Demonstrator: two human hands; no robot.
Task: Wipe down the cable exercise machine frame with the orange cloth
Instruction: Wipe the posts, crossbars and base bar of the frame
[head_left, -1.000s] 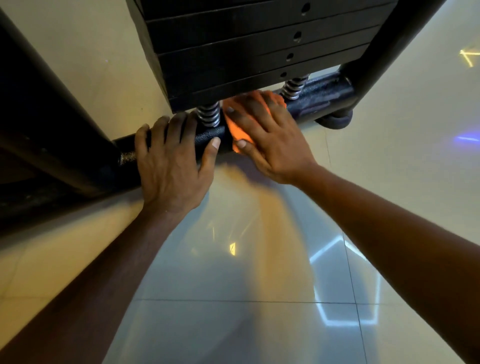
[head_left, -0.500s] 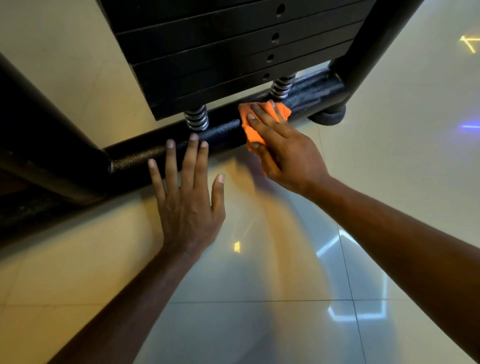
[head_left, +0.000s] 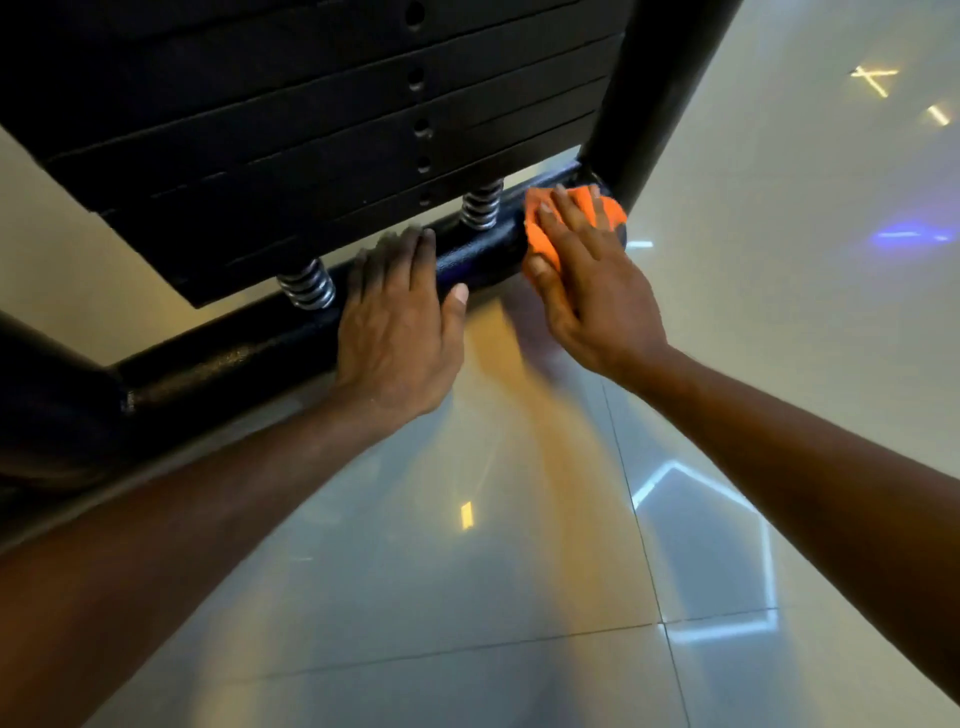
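The machine's black bottom frame bar (head_left: 228, 358) runs along the floor from lower left to upper right. My right hand (head_left: 587, 275) presses the orange cloth (head_left: 597, 208) with straight fingers onto the bar's right end, where it meets the black upright post (head_left: 654, 88). My left hand (head_left: 400, 322) rests over the middle of the bar, fingers draped across its top and thumb on the near side, between the two coil springs (head_left: 480, 205).
The black weight stack (head_left: 311, 135) hangs just above the bar on two sprung guide rods (head_left: 306, 283). Another dark frame member (head_left: 47, 395) joins the bar at the left. Glossy pale floor tiles (head_left: 467, 571) with light reflections lie toward me.
My right hand has slid the cloth rightward along the bar to the upright post. My left hand lifted off the bar, then came down on it again further right.
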